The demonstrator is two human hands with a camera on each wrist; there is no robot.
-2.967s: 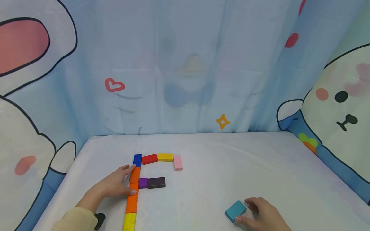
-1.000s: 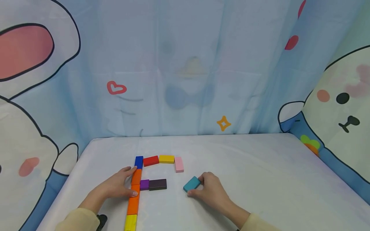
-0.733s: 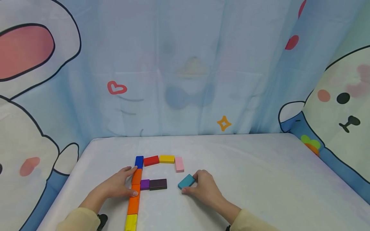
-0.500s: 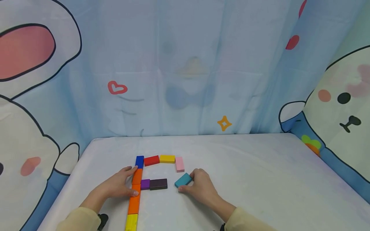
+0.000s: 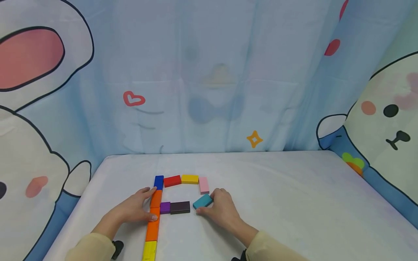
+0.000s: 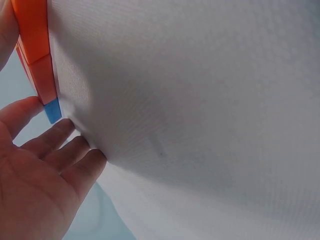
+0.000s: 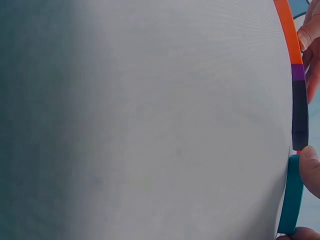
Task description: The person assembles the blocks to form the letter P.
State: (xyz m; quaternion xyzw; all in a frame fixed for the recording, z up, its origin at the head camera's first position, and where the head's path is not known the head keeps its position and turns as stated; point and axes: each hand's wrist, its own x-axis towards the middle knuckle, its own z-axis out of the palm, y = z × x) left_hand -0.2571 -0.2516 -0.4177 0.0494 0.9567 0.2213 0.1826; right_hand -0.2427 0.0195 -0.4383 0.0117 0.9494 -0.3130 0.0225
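Note:
My right hand (image 5: 223,210) pinches a teal block (image 5: 202,201) between thumb and fingers, tilted on the white cloth just right of a dark block (image 5: 180,207). That dark block adjoins a small purple block (image 5: 165,207), which meets the orange column. With fingers spread, my left hand (image 5: 130,208) touches the left side of the column: its thumb at the lower orange block (image 5: 152,226), a fingertip near the joint of the upper orange block (image 5: 156,198) and the blue block (image 5: 159,182). In the left wrist view, the fingers (image 6: 67,155) lie extended beside the blocks.
From the blue block, a red block (image 5: 172,181), a yellow block (image 5: 190,179) and a pink block (image 5: 204,185) run rightward, the pink one turned toward me. Another yellow block (image 5: 150,250) ends the column at the front. A printed curtain (image 5: 209,108) hangs behind the table (image 5: 294,203).
My right hand has brought the teal block leftward and away from me, from the front right to near the dark block's right end. The left hand stays at the orange column.

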